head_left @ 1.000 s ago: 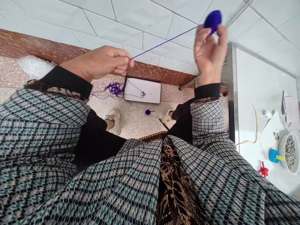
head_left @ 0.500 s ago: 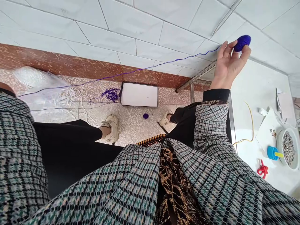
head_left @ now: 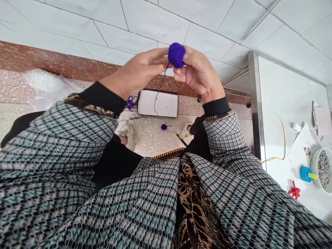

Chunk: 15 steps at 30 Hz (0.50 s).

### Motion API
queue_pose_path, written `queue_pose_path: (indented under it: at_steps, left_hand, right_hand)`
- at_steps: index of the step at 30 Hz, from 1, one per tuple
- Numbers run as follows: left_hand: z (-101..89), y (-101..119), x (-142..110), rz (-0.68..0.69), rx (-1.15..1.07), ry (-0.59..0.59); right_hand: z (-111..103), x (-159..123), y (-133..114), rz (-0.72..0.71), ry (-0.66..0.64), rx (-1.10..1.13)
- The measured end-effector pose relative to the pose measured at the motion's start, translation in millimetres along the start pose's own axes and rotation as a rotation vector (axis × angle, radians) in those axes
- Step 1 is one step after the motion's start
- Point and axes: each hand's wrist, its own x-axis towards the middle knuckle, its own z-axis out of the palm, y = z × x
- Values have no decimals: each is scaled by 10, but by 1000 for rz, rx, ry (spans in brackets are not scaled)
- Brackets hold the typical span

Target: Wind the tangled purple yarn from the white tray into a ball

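A ball of purple yarn [head_left: 176,55] is up in front of me, between both hands. My right hand [head_left: 201,71] grips it from the right, with thumb and fingers closed on it and the lower fingers curled. From the left, my left hand [head_left: 141,71] reaches to the ball, its fingers pinched at the purple yarn strand [head_left: 163,80]. Its fingertips are partly hidden behind the ball. The strand hangs from there, down across the white-topped box [head_left: 157,103] on the floor. A loose heap of purple yarn [head_left: 131,103] lies at the box's left side.
A small purple ball [head_left: 164,127] rests on the floor between my shoes. White yarn in a plastic bag [head_left: 43,81] lies at left. On the right, a white table [head_left: 275,86] bears a yellow cord [head_left: 284,138], a bowl [head_left: 315,160], a blue-and-yellow object [head_left: 306,174] and a red item [head_left: 294,191].
My right hand has brought the yarn ball leftward from above the table. My left hand has come in from the far left to meet it, and the long stretched strand now hangs down.
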Motion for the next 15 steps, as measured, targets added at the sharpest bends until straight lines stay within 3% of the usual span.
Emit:
queue_pose_path:
  at_steps: [3,6,7,10,12,15]
  left_hand:
    - [171,142,55,-28,-129,80]
    - [143,91,39,-15,75,172]
    - [127,65,20,26,165,164]
    - [99,30,-50,148,370,-18]
    - [68,42,-89,168,483,-67]
    - [-49,68,-110,134,589,22]
  right_hand:
    - [30,118,46,-21,65,-56]
    - [13,217,56,-91,227,-121]
    - [9,238,60,-100,274,-150]
    - [-1,260,89,-89,323,-312]
    - [-7,237,120,-16,245,-476]
    - [3,162,150,180,-79,-552]
